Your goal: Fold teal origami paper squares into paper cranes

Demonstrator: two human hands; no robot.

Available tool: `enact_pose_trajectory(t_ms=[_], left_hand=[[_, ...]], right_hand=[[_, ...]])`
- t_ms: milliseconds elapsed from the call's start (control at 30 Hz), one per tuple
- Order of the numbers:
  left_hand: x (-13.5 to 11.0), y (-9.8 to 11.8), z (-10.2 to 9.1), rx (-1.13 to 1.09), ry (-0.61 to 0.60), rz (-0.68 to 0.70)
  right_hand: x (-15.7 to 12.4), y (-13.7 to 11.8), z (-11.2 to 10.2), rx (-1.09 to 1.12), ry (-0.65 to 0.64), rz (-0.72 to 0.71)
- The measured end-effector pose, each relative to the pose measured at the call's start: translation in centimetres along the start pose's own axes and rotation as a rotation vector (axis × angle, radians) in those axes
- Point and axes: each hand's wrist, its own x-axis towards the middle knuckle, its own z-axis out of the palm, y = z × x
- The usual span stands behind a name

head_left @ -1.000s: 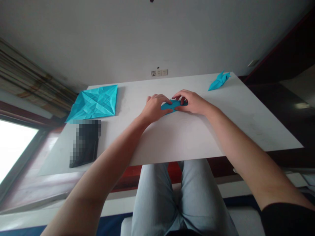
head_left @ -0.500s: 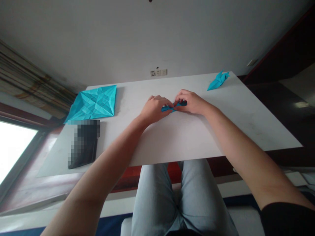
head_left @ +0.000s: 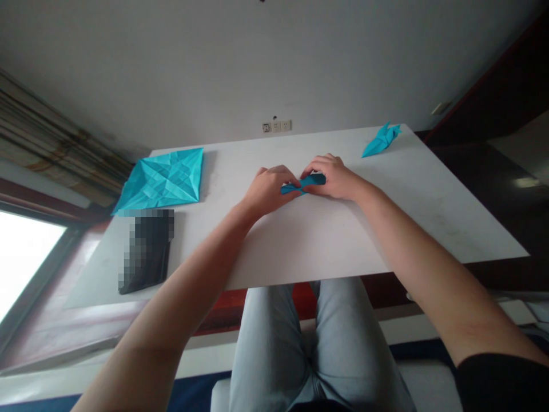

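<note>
A small folded piece of blue paper (head_left: pixel 312 181) is held between my two hands, just above or on the white table; I cannot tell which. My left hand (head_left: pixel 271 189) pinches its left end between thumb and fingers. On the right end, my right hand (head_left: pixel 329 177) grips it with the thumb below and the fingers curled over the top. The fingers of both hands hide parts of the paper.
A creased blue sheet (head_left: pixel 169 178) lies at the table's back left. Nearer me sits a dark, partly pixelated flat object (head_left: pixel 148 252). A folded blue paper figure (head_left: pixel 381 140) is at the far right of the white table (head_left: pixel 317 246). Wall sockets (head_left: pixel 277 126) are behind.
The fingers of my right hand have lifted and shifted slightly, so more of the blue paper's right end shows. My left hand has hardly moved.
</note>
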Motion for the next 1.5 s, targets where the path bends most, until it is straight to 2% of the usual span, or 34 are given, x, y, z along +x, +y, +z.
enact_pose_trajectory(t_ms=[233, 733, 967, 1133, 1367, 1500], left_hand=[[0.1, -0.2, 0.1, -0.029, -0.020, 0.034], [0.1, 0.4, 0.0, 0.017, -0.004, 0.007], [0.2, 0.1, 0.3, -0.105, -0.009, 0.064], [-0.1, 0.2, 0.6, -0.158, 0.012, 0.001], [0.1, 0.7, 1.3, -0.051, 0.075, -0.058], [0.2, 0.9, 1.5, -0.011, 0.072, -0.053]], right_hand=[[0.1, -0.1, 0.0, 0.047, 0.019, 0.015], [0.0, -0.9, -0.1, 0.151, 0.028, 0.114], [-0.2, -1.0, -0.5, 0.211, 0.004, 0.109], [-0.4, -1.1, -1.4, 0.229, -0.034, 0.095], [-0.3, -1.4, -1.2, 0.184, 0.007, 0.104], [-0.3, -1.3, -1.3, 0.170, -0.017, 0.076]])
